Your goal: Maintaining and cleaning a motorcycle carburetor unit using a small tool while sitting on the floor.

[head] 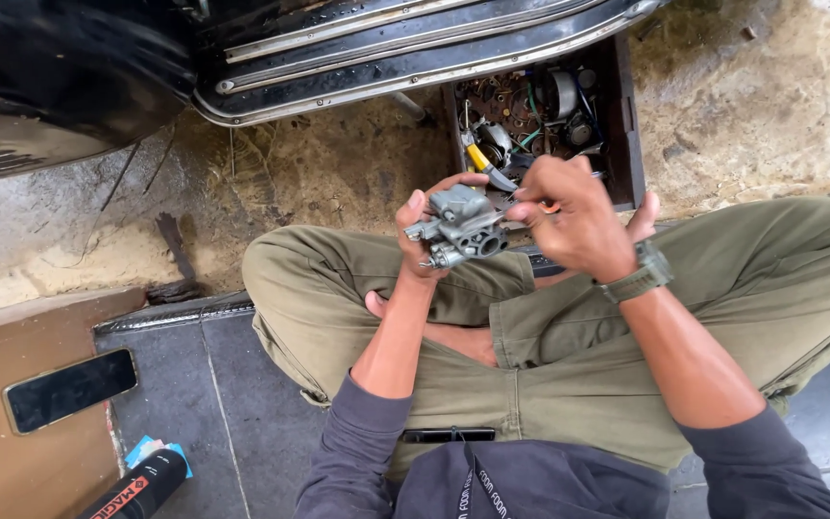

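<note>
I sit cross-legged in olive trousers on the floor. My left hand (427,219) grips a small grey metal carburettor (460,228) from the left side and holds it up over my knees. My right hand (566,216), with a green watch on its wrist, pinches a thin tool with an orange part (547,206) whose tip meets the carburettor's right side. Most of the tool is hidden inside my fingers.
A dark wooden box of metal parts and wires (626,125) stands just beyond my hands. A black scooter body with chrome trim (357,58) fills the top. At the left lie a phone (69,388), a black spray can (136,490) and a brown step (12,452).
</note>
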